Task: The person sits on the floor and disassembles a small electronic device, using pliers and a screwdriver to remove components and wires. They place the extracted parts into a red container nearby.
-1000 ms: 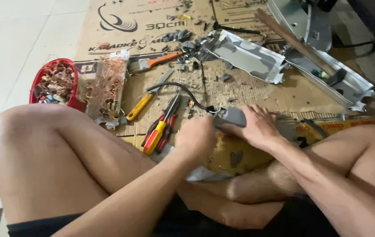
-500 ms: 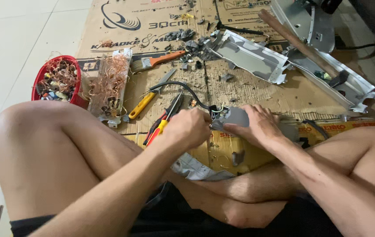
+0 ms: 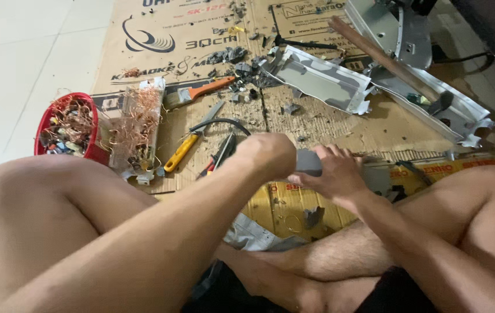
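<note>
I sit cross-legged on flattened cardboard (image 3: 328, 124). Both hands meet in front of me on a small grey plastic block (image 3: 308, 163) with a black cable (image 3: 218, 123) running from it. My left hand (image 3: 266, 154) is closed around the block's left end. My right hand (image 3: 334, 174) grips its right side, fingers wrapped over it. Most of the block is hidden between the two hands. Yellow-handled pliers (image 3: 185, 149) and a red-handled tool (image 3: 217, 159) lie just left of my left hand.
A red basket (image 3: 47, 124) of scrap wire sits at far left beside a white tray (image 3: 137, 130) of copper wire. An orange-handled brush (image 3: 201, 91), bent grey metal housings (image 3: 322, 81), a wooden-handled hammer (image 3: 386, 61) and broken plastic bits lie beyond.
Both hands with the grey block have lifted and shifted slightly right. My left forearm now covers more of the red-handled tool.
</note>
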